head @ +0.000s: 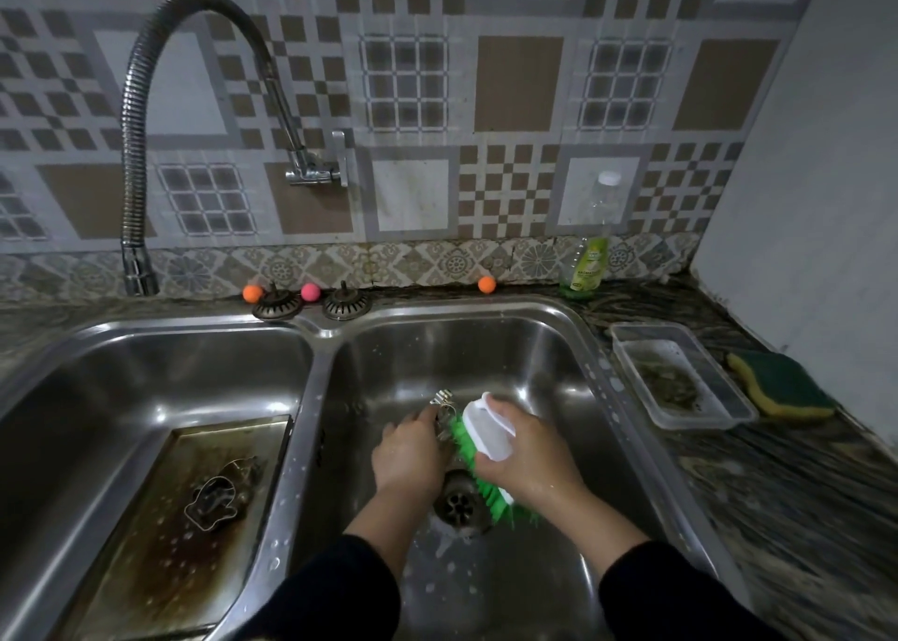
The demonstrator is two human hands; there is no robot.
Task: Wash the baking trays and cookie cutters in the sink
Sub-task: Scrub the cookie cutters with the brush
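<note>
While the left hand point(407, 451) pinches a small metal cookie cutter point(441, 405) over the right basin's drain point(457, 503), the right hand point(527, 453) grips a green-bristled scrub brush point(478, 439) against it, so runoff falls straight down. Left, a stained baking tray point(194, 519) holding another cutter point(214, 502) waits in the other basin.

Right side of the counter point(802, 485) has a clear plastic tub point(680, 378) beside a green-yellow sponge point(777, 385). Soap bottle point(585, 261) upper right, two strainer plugs point(311, 303) and three little balls point(311, 291) along the tiled wall.
</note>
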